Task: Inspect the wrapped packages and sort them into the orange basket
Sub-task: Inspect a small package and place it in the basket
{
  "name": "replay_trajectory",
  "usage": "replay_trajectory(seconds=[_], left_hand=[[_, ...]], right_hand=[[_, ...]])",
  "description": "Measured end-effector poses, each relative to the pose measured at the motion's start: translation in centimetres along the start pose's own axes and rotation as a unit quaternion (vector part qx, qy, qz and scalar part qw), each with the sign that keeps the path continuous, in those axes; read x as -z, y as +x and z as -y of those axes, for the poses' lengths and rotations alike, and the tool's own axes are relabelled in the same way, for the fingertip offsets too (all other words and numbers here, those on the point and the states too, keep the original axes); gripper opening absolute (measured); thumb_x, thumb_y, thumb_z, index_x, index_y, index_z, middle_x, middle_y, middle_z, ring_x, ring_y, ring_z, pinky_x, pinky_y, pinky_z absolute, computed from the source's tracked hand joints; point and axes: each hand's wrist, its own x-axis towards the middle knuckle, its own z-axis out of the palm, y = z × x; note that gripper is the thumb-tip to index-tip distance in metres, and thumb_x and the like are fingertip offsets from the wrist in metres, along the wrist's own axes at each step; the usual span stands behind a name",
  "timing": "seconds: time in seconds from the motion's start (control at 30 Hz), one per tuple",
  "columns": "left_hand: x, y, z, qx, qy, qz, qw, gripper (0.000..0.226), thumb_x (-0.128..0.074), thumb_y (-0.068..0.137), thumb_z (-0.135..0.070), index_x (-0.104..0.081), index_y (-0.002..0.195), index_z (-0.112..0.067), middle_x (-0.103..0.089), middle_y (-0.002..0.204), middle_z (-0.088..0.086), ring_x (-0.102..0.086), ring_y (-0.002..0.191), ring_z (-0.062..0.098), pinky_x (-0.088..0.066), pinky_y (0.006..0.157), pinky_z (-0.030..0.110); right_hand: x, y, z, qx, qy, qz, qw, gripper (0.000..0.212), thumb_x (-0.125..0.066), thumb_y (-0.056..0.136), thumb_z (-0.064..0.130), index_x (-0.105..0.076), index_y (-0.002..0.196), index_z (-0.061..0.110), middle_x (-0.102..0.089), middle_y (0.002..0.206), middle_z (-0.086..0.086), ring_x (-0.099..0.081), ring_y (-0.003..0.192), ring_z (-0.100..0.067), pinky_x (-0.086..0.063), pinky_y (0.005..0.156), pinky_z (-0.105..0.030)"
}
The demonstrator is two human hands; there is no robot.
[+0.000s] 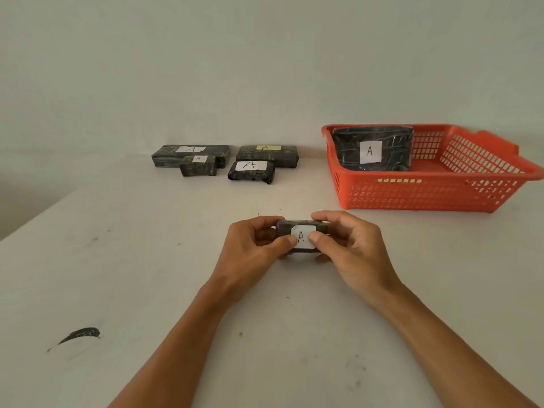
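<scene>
Packages wrapped in dark film waited at the back of the desk (147, 260) as one small package (301, 235), its white "A" label facing up, was held at centre, long axis running left to right. The left hand (253, 248) and right hand (350, 248) each had a grip closed on one end. The orange basket (424, 192), already holding one upright package (373, 148), lay beyond and to the right, nearer the right hand.

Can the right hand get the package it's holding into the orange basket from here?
Probably yes. The right hand shares the small package with the left hand, and the table between it and the orange basket is bare. One package leans against the basket's far-left wall, leaving the rest open.
</scene>
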Motion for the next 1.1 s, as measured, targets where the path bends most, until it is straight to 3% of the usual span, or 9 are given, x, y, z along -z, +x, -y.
replay_trajectory(seconds=[0.13, 0.23, 0.33, 0.47, 0.57, 0.67, 0.8, 1.1], left_hand=[[0.00, -0.09, -0.09, 0.016, -0.024, 0.005, 1.000, 0.018, -0.073, 0.087, -0.003, -0.073, 0.104, -0.009, -0.077, 0.087, 0.019, -0.073, 0.075, 0.034, -0.063, 0.071, 0.040], [-0.06, -0.22, -0.04, 0.018, -0.019, 0.002, 1.000, 0.026, -0.074, 0.087, -0.004, -0.071, 0.112, -0.003, -0.077, 0.083, 0.018, -0.073, 0.072, 0.033, -0.062, 0.068, 0.038], [-0.06, -0.38, -0.03, 0.002, -0.009, 0.011, 1.000, 0.038, -0.074, 0.088, -0.007, -0.066, 0.125, -0.009, -0.077, 0.080, 0.015, -0.073, 0.071, 0.031, -0.062, 0.069, 0.039], [0.06, -0.56, 0.11, -0.026, 0.040, 0.049, 0.998, 0.046, -0.081, 0.083, -0.017, -0.068, 0.126, -0.015, -0.077, 0.104, 0.006, -0.073, 0.083, 0.032, -0.061, 0.069, 0.035], [0.05, -0.67, 0.04, -0.033, 0.057, 0.039, 0.997, 0.049, -0.079, 0.078, -0.034, -0.071, 0.122, -0.013, -0.076, 0.112, -0.003, -0.073, 0.086, 0.027, -0.061, 0.068, 0.034], [-0.05, -0.63, -0.13, -0.030, 0.059, 0.019, 0.998, 0.050, -0.071, 0.080, -0.040, -0.072, 0.119, -0.009, -0.077, 0.103, 0.003, -0.075, 0.079, 0.023, -0.061, 0.066, 0.034], [0.05, -0.48, -0.13, -0.013, 0.008, -0.009, 1.000, 0.052, -0.069, 0.083, -0.039, -0.070, 0.119, -0.002, -0.077, 0.080, 0.010, -0.071, 0.063, 0.030, -0.060, 0.062, 0.037], [-0.26, -0.61, 0.15, -0.008, 0.039, -0.008, 0.999, 0.046, -0.070, 0.092, -0.015, -0.060, 0.135, -0.001, -0.076, 0.074, 0.007, -0.069, 0.060, 0.020, -0.061, 0.065, 0.030]], right_hand=[[-0.04, -0.11, 0.30, -0.015, 0.029, 0.000, 0.999, 0.024, -0.074, 0.089, 0.003, -0.074, 0.109, 0.015, -0.077, 0.087, -0.004, -0.072, 0.075, -0.009, -0.064, 0.069, -0.035], [-0.09, -0.10, 0.38, -0.023, 0.030, -0.008, 0.999, 0.018, -0.074, 0.088, 0.004, -0.076, 0.102, 0.015, -0.075, 0.077, -0.002, -0.070, 0.070, -0.009, -0.062, 0.063, -0.032], [-0.14, 0.01, 0.60, -0.037, 0.036, -0.025, 0.998, 0.012, -0.074, 0.088, 0.005, -0.077, 0.096, 0.013, -0.074, 0.075, -0.009, -0.071, 0.063, -0.014, -0.058, 0.054, -0.030], [-0.03, 0.32, 0.78, -0.066, 0.048, -0.045, 0.996, 0.004, -0.073, 0.089, 0.009, -0.077, 0.091, 0.008, -0.074, 0.070, -0.013, -0.069, 0.052, -0.021, -0.054, 0.048, -0.031], [0.01, 0.29, 0.77, -0.072, 0.046, -0.035, 0.996, 0.011, -0.070, 0.093, 0.019, -0.077, 0.096, 0.011, -0.076, 0.074, -0.010, -0.070, 0.055, -0.024, -0.056, 0.051, -0.032], [0.12, -0.01, 0.99, -0.066, 0.038, 0.012, 0.997, 0.018, -0.069, 0.093, 0.032, -0.074, 0.109, 0.024, -0.079, 0.089, -0.007, -0.076, 0.071, -0.023, -0.061, 0.060, -0.032], [-0.02, -0.27, 0.86, -0.044, 0.014, 0.005, 0.999, 0.023, -0.075, 0.089, 0.024, -0.073, 0.112, 0.022, -0.077, 0.096, -0.006, -0.076, 0.080, -0.020, -0.062, 0.062, -0.033], [-0.16, -0.33, 0.41, -0.035, -0.007, -0.026, 0.999, 0.032, -0.072, 0.091, 0.012, -0.069, 0.123, 0.008, -0.077, 0.083, -0.010, -0.076, 0.067, -0.021, -0.063, 0.060, -0.034]])
